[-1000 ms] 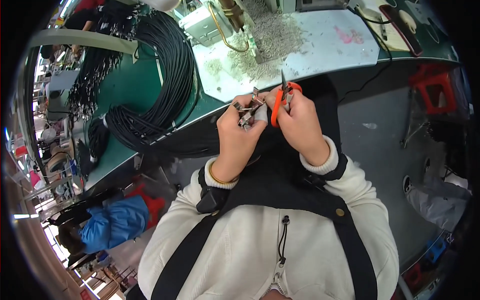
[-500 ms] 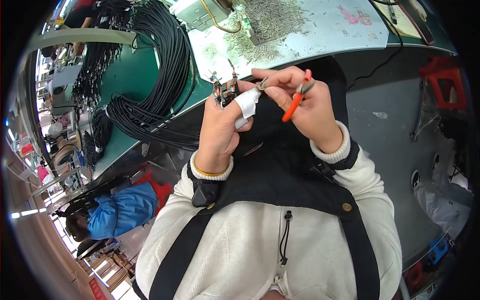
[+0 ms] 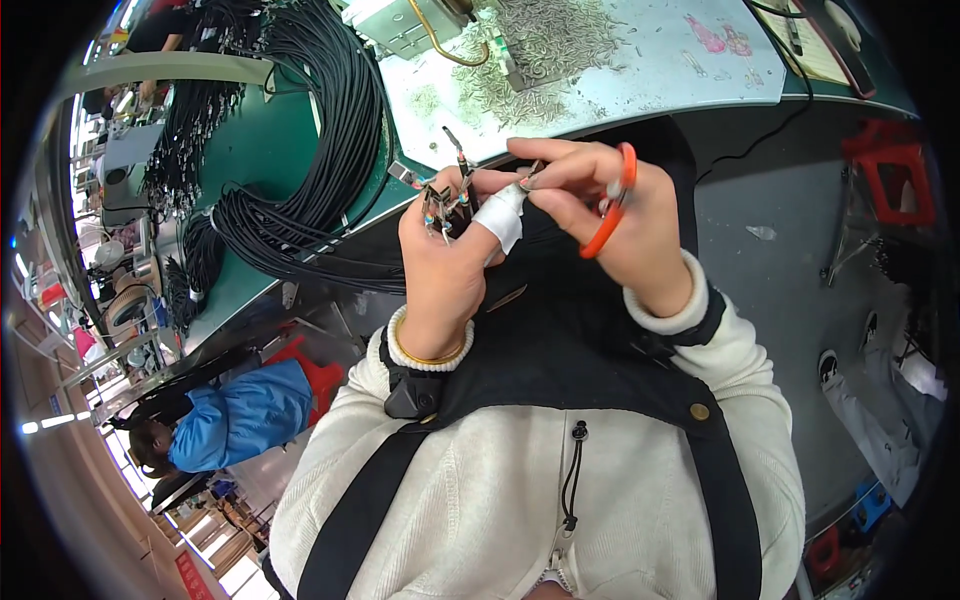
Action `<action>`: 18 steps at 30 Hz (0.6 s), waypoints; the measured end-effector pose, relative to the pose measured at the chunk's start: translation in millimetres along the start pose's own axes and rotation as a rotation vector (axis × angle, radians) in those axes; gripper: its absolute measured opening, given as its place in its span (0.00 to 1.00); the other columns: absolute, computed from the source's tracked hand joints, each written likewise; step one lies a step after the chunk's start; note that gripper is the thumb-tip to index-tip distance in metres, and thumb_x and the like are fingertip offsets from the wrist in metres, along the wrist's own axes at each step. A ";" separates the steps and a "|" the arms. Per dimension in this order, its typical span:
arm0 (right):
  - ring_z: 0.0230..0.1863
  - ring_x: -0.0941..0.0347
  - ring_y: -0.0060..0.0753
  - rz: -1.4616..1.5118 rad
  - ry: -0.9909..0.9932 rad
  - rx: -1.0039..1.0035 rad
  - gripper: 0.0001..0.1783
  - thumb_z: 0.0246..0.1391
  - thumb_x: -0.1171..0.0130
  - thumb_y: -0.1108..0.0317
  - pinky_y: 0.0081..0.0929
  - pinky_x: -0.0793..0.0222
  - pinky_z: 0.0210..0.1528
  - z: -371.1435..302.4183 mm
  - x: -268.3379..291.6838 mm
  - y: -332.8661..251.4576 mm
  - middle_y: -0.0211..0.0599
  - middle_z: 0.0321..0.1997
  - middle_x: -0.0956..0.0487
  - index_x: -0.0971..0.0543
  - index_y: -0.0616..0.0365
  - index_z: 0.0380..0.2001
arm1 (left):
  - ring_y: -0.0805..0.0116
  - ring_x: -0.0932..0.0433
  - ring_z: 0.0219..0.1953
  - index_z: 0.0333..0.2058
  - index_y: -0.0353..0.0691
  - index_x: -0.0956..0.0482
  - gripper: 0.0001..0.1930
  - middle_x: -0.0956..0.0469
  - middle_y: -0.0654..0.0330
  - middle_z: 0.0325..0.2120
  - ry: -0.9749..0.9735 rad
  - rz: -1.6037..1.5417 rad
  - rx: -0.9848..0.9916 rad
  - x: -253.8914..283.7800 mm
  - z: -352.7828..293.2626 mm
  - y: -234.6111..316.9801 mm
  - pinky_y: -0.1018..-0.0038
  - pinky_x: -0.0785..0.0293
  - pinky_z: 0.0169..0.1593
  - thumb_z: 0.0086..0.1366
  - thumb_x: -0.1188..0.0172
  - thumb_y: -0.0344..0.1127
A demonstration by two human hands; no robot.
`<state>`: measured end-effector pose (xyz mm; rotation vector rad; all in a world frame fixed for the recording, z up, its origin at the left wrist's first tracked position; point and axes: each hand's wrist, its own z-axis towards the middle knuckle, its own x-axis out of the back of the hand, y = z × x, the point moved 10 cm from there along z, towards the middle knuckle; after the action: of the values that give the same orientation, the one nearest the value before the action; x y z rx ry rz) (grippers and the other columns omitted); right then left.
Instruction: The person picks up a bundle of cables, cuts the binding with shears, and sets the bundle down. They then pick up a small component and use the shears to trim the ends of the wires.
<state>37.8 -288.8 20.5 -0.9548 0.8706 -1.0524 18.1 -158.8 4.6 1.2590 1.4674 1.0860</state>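
Observation:
My left hand [image 3: 438, 265] is closed around several black cable ends with small metal connectors [image 3: 448, 207], which stick up between thumb and fingers. White tape [image 3: 502, 214] wraps its thumb. Against that taped thumb tip, my right hand [image 3: 645, 235] pinches a small metal connector piece [image 3: 533, 174] with thumb and forefinger. Orange-handled pliers [image 3: 602, 234] lie in the same right hand, held across the palm; the fingers hide part of them. Both hands are close together in front of the table's near edge.
A white work surface [image 3: 660, 85] carries a pile of small metal parts [image 3: 560, 50] and a grey machine [image 3: 405, 35]. Coiled black cables [image 3: 345, 130] lie on the green table [image 3: 250, 150] at left. Red stools [image 3: 885, 175] stand at right; a person in blue [image 3: 245, 415] sits at left.
The pliers have turned in my right palm, their handles now spread in view. Cable ends in my left hand have shifted and fanned out slightly. Both hands stay together.

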 end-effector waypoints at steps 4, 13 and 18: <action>0.28 0.26 0.23 0.309 -0.022 -0.216 0.03 0.44 0.45 0.79 0.14 0.29 0.27 1.8 -1.5 25.3 0.46 0.42 0.26 0.26 0.65 0.26 | 0.84 0.35 0.17 0.30 0.34 0.26 0.06 0.29 0.66 0.19 0.018 -0.017 0.024 1.8 2.0 -1.5 0.89 0.44 0.15 0.50 0.44 0.26; 0.15 0.31 0.24 -0.489 -0.234 -0.051 0.14 0.36 0.36 0.67 0.18 0.40 0.17 -4.0 1.2 13.0 0.38 0.18 0.26 0.29 0.64 0.20 | 0.84 0.36 0.16 0.31 0.34 0.27 0.07 0.29 0.66 0.19 -0.122 -0.255 0.135 -4.5 3.2 -8.2 0.89 0.46 0.15 0.51 0.43 0.26; 0.11 0.35 0.31 -0.599 -0.140 -0.008 0.18 0.31 0.33 0.62 0.21 0.43 0.14 -4.2 0.6 15.7 0.36 0.09 0.34 0.30 0.63 0.16 | 0.85 0.37 0.15 0.30 0.34 0.26 0.07 0.30 0.67 0.18 -0.031 -0.183 0.117 -1.2 2.4 -6.5 0.88 0.47 0.15 0.51 0.43 0.26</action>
<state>38.9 -287.1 4.3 -1.3205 0.4755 -1.4648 19.2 -160.5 -2.2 1.1898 1.6072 0.8670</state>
